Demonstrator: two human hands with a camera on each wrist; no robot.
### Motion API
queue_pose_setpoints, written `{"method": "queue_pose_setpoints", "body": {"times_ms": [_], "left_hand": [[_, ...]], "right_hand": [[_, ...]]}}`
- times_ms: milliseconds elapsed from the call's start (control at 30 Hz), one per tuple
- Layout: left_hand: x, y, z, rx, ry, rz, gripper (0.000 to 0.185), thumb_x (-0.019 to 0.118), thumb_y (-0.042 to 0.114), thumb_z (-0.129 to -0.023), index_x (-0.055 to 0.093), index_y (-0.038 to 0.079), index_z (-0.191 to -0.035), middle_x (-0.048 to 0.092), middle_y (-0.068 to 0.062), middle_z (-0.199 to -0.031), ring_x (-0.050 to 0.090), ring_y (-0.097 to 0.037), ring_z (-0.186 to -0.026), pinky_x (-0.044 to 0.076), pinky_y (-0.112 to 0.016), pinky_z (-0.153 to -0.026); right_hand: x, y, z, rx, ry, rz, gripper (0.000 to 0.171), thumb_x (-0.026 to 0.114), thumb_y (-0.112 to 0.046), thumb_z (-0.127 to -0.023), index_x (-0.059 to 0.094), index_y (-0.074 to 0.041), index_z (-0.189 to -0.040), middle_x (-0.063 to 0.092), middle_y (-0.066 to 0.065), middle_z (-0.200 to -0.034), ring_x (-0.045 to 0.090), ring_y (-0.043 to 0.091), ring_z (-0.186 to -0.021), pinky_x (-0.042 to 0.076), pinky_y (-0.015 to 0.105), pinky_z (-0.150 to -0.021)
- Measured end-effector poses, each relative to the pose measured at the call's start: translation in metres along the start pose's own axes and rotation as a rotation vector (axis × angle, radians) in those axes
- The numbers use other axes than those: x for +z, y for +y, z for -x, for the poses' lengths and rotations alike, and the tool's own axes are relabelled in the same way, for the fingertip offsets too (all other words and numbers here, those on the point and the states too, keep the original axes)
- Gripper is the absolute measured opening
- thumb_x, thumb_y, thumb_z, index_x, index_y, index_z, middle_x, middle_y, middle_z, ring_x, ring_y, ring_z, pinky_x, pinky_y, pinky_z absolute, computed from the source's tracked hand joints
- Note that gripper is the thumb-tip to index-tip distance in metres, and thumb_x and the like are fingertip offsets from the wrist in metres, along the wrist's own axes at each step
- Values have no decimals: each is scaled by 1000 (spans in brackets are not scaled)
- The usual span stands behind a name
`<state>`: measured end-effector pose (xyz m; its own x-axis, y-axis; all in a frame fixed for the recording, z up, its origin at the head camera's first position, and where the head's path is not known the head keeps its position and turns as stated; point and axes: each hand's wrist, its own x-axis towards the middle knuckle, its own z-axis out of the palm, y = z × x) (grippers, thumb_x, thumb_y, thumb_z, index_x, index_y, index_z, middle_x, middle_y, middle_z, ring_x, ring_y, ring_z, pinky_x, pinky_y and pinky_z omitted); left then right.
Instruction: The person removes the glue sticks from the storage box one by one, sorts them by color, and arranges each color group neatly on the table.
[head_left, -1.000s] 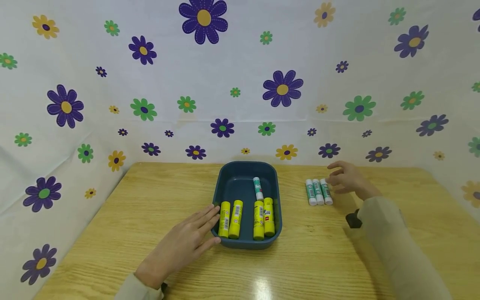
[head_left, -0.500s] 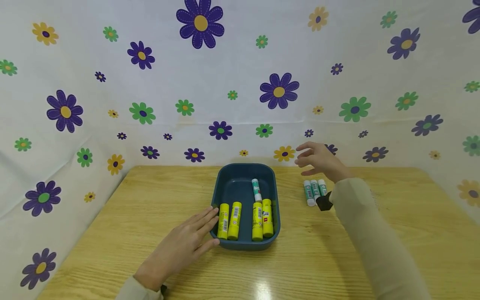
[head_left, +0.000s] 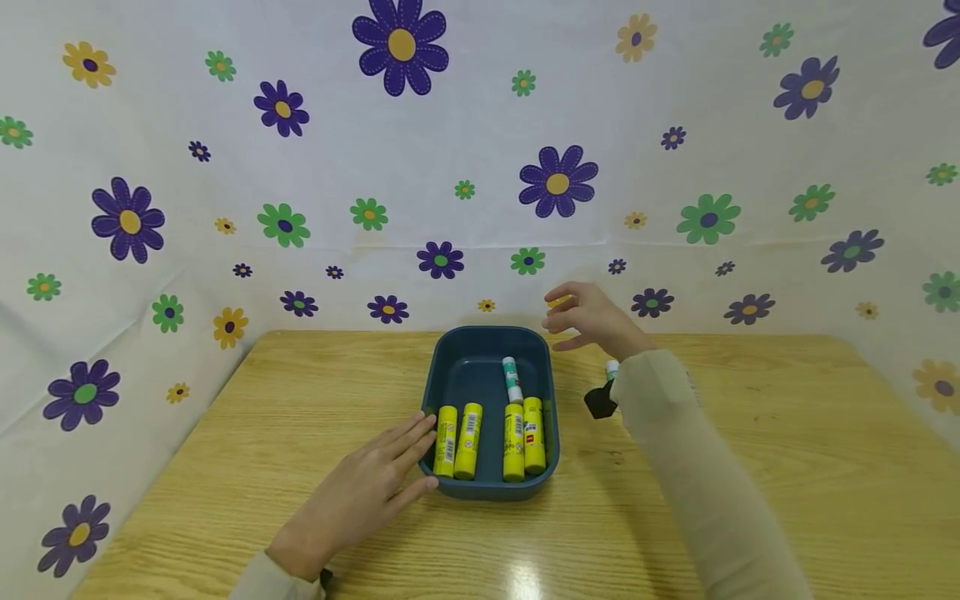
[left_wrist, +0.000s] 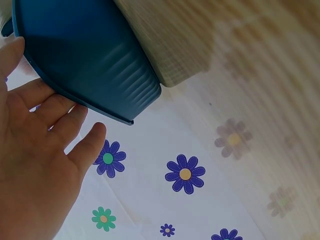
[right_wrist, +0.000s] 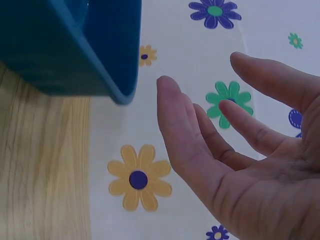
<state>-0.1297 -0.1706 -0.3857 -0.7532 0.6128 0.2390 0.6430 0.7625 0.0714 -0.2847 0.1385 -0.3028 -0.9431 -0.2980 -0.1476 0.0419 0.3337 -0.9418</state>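
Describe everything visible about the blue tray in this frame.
The blue tray is a dark teal rounded-rectangle bin, plastic by its look, with ribbed outer walls. It sits flat at the middle of the wooden table. Four yellow glue sticks lie along its near end, with one green-and-white glue stick behind them. The left hand touches its near-left rim with straight fingers.

right hand (head_left: 592, 321) moved left, apparently above tray (head_left: 457, 367)
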Motion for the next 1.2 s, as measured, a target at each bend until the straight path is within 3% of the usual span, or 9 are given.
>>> {"method": "queue_pose_setpoints", "body": {"times_ms": [567, 1067, 1200], "left_hand": [[-1, -1, 0, 13, 4, -5, 60, 39, 49, -94, 45, 5, -134, 31, -7, -146, 24, -19, -134, 30, -35, -105], [-2, 1, -3, 0, -19, -11, 59, 43, 48, -94, 45, 6, -134, 32, -7, -145, 26, -20, -133, 31, -36, -104], [-3, 1, -1, -12, -24, -12, 59, 40, 50, -94, 46, 7, -134, 31, -6, -145, 26, -20, -133, 32, -37, -104]], "right_hand": [[41, -1, -13, 93, -52, -23, 49, 62, -2, -85, 39, -2, -128, 42, 22, -126, 44, 41, -114, 51, 48, -80], [66, 2, -18, 159, -48, 58, 55, 64, -6, -84, 36, 1, -130, 53, 19, -115, 50, 38, -107, 53, 47, -76], [71, 8, -24, 175, -26, 110, 54, 68, -9, -81, 39, 1, -125, 52, 18, -114, 51, 36, -103, 55, 45, -68]]}}
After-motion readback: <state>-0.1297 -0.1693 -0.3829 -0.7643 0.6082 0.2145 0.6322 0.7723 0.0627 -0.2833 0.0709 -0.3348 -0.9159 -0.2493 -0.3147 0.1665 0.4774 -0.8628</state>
